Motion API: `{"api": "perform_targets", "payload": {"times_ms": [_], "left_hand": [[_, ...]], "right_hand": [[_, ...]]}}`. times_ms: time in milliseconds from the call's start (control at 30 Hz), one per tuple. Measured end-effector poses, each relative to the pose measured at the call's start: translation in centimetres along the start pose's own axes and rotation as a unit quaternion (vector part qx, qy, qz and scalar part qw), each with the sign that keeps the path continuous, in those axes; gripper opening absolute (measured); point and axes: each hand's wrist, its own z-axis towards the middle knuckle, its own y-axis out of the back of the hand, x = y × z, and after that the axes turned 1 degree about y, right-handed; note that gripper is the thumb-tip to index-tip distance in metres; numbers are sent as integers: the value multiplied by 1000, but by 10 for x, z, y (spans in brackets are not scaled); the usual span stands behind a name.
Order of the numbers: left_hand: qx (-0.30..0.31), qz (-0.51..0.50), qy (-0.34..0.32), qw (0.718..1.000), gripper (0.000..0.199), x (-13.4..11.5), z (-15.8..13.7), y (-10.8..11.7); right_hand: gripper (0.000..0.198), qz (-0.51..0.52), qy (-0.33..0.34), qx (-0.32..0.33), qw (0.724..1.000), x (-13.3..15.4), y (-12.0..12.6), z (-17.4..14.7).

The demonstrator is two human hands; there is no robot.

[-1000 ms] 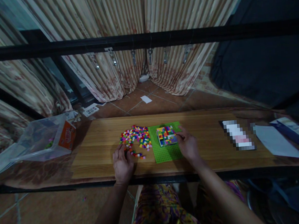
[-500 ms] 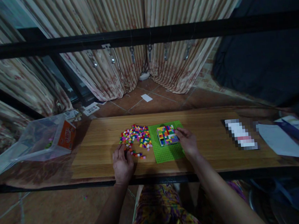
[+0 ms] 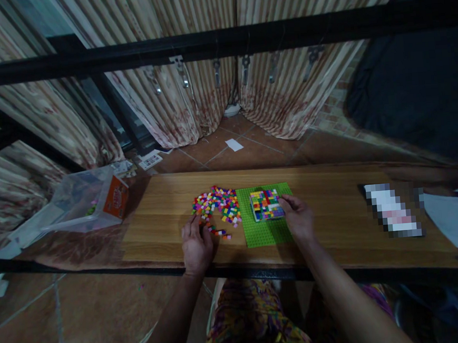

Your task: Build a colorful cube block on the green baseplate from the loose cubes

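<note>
Many small coloured toy bricks [image 3: 217,200] lie in a loose pile on the wooden table. My left hand [image 3: 196,243] rests at the near left side of the pile, fingertips at its edge and thumb apart from the fingers. Right of the pile lies a green studded baseplate [image 3: 250,234]. On it is a low rectangular block of multicoloured bricks [image 3: 265,205] with a pale rim. My right hand [image 3: 299,216] is at the right edge of this block, thumb and fingers pinched together. Whatever is between those fingertips is hidden.
A clear plastic box [image 3: 83,201] with an orange label stands at the left end of the wooden tabletop [image 3: 334,195]. To the right lie a blurred-out flat object [image 3: 393,210] and white papers [image 3: 450,217]. A dark bar [image 3: 203,44] crosses above, with metal clips hanging below.
The camera view has shifted, so the scene sits a little further right. Both hands stay at nearly the same places, left by the pile and right at the block.
</note>
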Motion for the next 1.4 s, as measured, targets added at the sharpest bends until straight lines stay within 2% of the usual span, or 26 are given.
{"api": "perform_targets", "payload": {"times_ms": [167,467,867,1400], "left_hand": [[-6,1,-1,1000,36,1,-1,0],[-9,11,-10,1000,35,5,3,-2],[-9,16,-19,1000,33,4,6,0],[-20,20,-33,999,29,0,6,2]], "right_hand": [[39,-23,20,10,999,-3,1,1],[43,-16,4,31,999,-8,-2,-3],[31,-29,-6,26,999,-3,-1,-8],[33,-10,-33,33,999,3,0,-6]]}}
